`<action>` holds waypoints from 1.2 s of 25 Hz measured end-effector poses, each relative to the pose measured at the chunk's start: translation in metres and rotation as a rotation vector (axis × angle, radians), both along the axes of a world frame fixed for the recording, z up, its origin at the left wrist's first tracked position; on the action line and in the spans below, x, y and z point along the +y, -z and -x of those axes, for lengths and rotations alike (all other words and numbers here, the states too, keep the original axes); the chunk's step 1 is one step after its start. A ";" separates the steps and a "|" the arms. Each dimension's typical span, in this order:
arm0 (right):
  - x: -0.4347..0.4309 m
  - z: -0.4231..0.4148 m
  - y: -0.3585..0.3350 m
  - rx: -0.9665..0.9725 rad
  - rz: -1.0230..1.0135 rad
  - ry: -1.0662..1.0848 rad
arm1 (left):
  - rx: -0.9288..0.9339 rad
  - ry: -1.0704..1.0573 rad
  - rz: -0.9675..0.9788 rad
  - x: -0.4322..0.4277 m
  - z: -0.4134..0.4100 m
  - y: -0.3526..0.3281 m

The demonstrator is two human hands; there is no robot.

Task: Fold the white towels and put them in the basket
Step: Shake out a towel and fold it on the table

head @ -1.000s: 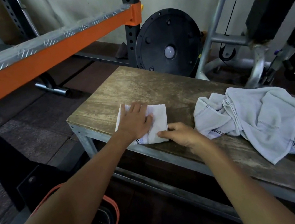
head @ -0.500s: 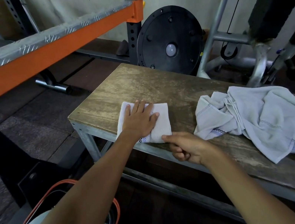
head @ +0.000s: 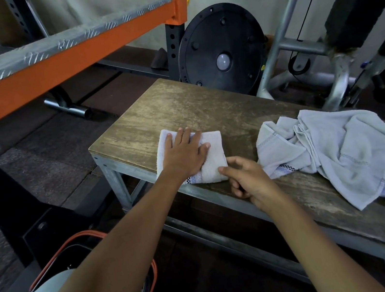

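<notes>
A small folded white towel [head: 215, 159] lies at the near left edge of the wooden bench [head: 180, 107]. My left hand [head: 185, 156] presses flat on it with straight fingers. My right hand [head: 248, 180] sits just right of the towel's near corner, fingers loosely curled, thumb tip touching the corner; whether it pinches the cloth is unclear. A heap of unfolded white towels [head: 354, 146] lies on the bench's right part. The basket [head: 84, 237], dark with an orange rim, stands on the floor below my left arm, mostly hidden by it.
A black weight plate [head: 221, 49] leans behind the bench. An orange and metal rack beam [head: 58, 63] crosses at upper left. Cable machine frames [head: 322, 42] stand at the back right. Dark rubber floor lies to the left.
My left hand stayed flat on the folded towel. My right hand slid off the towel's near edge toward me and now sits at its near right corner.
</notes>
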State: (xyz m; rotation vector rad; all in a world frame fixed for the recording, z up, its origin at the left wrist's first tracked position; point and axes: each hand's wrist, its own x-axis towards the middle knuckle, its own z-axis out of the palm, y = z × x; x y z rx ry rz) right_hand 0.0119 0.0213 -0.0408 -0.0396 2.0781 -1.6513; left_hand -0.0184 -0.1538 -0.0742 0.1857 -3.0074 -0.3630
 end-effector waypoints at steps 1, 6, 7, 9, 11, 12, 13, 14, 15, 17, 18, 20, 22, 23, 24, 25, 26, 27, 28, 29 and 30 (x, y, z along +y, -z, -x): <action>0.002 0.001 0.001 -0.014 -0.024 -0.039 | 0.001 0.000 -0.004 0.000 0.000 -0.001; 0.007 0.001 0.000 -0.071 0.063 -0.125 | 0.004 -0.010 0.022 0.000 0.001 0.001; 0.006 0.001 -0.001 -0.086 0.088 -0.125 | 0.007 -0.010 0.030 0.000 0.000 0.001; 0.005 -0.001 -0.003 -0.106 0.028 -0.165 | 0.012 -0.011 0.023 0.001 0.000 0.001; 0.005 -0.002 -0.004 -0.112 -0.042 -0.228 | 0.022 -0.019 0.021 0.001 0.001 0.001; 0.006 -0.003 -0.004 -0.121 -0.020 -0.242 | 0.026 -0.023 0.026 0.001 0.001 0.001; 0.009 -0.003 -0.003 -0.142 0.043 -0.240 | 0.027 -0.025 0.033 0.000 0.001 0.001; 0.011 -0.004 -0.001 -0.177 0.126 -0.230 | 0.023 -0.026 0.036 0.000 0.001 0.000; 0.014 -0.005 0.001 -0.218 0.210 -0.214 | 0.016 -0.024 0.034 0.000 0.002 0.000; 0.015 -0.007 0.003 -0.278 0.309 -0.195 | 0.009 -0.020 0.024 0.001 0.002 0.000; 0.013 -0.007 0.003 -0.281 0.297 -0.206 | 0.016 -0.020 0.024 0.001 0.002 0.001; 0.007 -0.003 -0.001 -0.223 0.123 -0.276 | 0.041 -0.019 0.039 0.002 0.001 0.002; 0.006 0.000 -0.006 -0.143 -0.097 -0.353 | 0.053 -0.016 0.048 0.002 0.001 0.002; 0.008 0.001 -0.008 -0.120 -0.166 -0.372 | 0.049 -0.018 0.042 0.001 0.000 0.001; 0.011 0.001 -0.009 -0.105 -0.209 -0.379 | 0.044 -0.018 0.036 0.001 0.000 0.001; 0.015 0.000 -0.011 -0.094 -0.234 -0.387 | 0.041 -0.017 0.034 0.001 0.000 0.001; 0.018 -0.002 -0.012 -0.090 -0.239 -0.399 | 0.041 -0.015 0.032 0.001 0.001 0.001; 0.019 -0.003 -0.013 -0.101 -0.206 -0.401 | 0.045 -0.012 0.030 0.001 0.001 0.001; 0.019 -0.003 -0.013 -0.133 -0.113 -0.381 | 0.050 -0.010 0.031 0.002 0.000 0.001; 0.017 -0.001 -0.012 -0.188 0.031 -0.342 | 0.050 -0.008 0.042 0.002 0.000 0.001; 0.013 0.001 -0.011 -0.258 0.181 -0.300 | 0.042 -0.001 0.068 0.001 -0.002 0.000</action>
